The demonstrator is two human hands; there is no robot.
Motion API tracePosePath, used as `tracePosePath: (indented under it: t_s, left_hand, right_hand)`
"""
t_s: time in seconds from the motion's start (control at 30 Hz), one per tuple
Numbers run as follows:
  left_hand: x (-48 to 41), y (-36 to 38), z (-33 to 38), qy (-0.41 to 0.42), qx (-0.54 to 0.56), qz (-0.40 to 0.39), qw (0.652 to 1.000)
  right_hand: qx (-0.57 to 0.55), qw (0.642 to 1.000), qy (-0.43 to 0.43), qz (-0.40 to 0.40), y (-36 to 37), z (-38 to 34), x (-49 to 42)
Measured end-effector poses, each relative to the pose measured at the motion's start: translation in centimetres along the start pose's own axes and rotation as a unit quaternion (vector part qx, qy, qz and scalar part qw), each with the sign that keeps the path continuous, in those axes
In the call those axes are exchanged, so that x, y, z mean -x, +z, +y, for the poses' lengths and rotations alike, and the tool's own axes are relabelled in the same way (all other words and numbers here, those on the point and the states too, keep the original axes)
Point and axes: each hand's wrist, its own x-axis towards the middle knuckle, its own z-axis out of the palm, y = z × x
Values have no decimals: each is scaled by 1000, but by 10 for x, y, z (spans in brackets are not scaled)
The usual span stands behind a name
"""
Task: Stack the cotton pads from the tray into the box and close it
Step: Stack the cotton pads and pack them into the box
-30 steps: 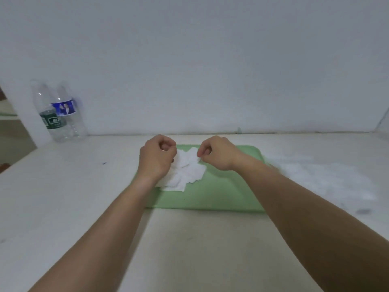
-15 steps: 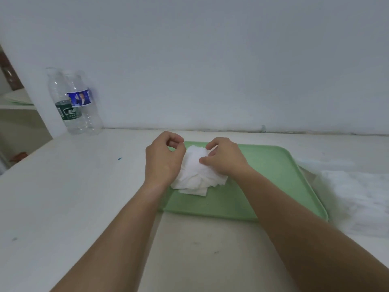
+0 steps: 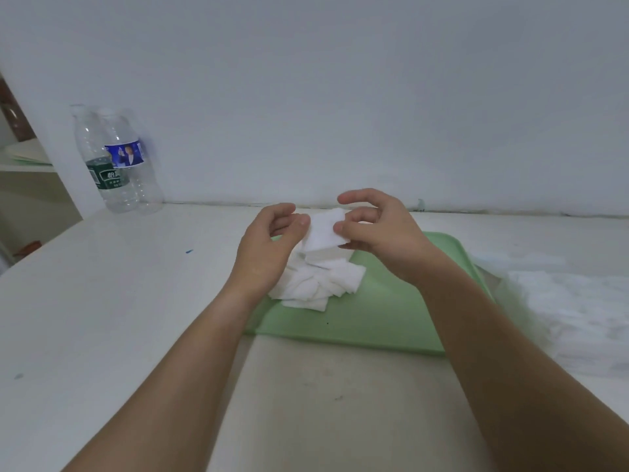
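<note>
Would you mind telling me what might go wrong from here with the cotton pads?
The lifted pads are pinched only at their edges between the left hand and right hand, so some could slip out. The loose pile on the tray lies fanned and askew, so it may stack unevenly.

A plain, sparsely furnished indoor work spot; whether it is a home, an office or a workroom cannot be told. A white table (image 3: 102,301), its top scuffed and flecked with a small blue mark (image 3: 189,251), stands against a pale painted wall (image 3: 340,97). Two clear plastic water bottles (image 3: 115,158) stand side by side at the table's far left corner. Past that corner a white shelf (image 3: 23,166) carries something flat. On the table lie a light green tray (image 3: 374,321) with loose cotton pads (image 3: 313,284) and, at its right edge, crumpled white wrapping (image 3: 578,301)
</note>
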Motion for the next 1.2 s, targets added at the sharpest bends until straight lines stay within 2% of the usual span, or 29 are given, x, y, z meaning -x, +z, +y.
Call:
tracePosePath:
  t_s: [0.1,0.17,0.27,0.33,0.37,0.43,0.5,0.63,0.7,0.8,0.9,1.0,1.2]
  left_hand:
    - [6,0,8,-27,67,-61,995]
    - [8,0,7,-35,85,-70,993]
    - [5,-1,1,-52,101,-18,993]
    - [1,-5,-3,-63,114,32,991]
    - [-1,-7,-4,-67,117,56,989]
    - [-3,-11,-7,-71,118,94,986]
    - [-4,-11,-8,-73,117,112,984]
    - [-3,-8,-9,-72,109,109,985]
    - [-3,-7,-10,-70,108,111,985]
    - [-4,-8,-10,-76,111,115,984]
    - [-4,-7,-10,-89,119,117,982]
    - [-2,-6,-9,-104,121,107,981]
    - [2,0,-1,-136,104,30,985]
  right_hand:
    - [46,998,-5,-53,-1,-14,5]
    - [71,996,-8,-53,1,-18,4]
    - [83,996,-2,41,5,-8,-5]
    - [178,975,9,135,5,8,-14]
    - [248,956,25,153,5,17,-16]
    - [368,918,71,133,8,33,-18]
    - [429,892,103,97,14,42,-18]
    - [462,878,112,64,22,43,-19]
    - [404,906,109,69,21,44,-22]
    - [231,964,85,99,12,39,-27]
    - [111,990,55,71,3,24,-28]
    - [18,999,49,-2,-5,10,-26]
    - [-18,996,56,-69,-8,-3,-21]
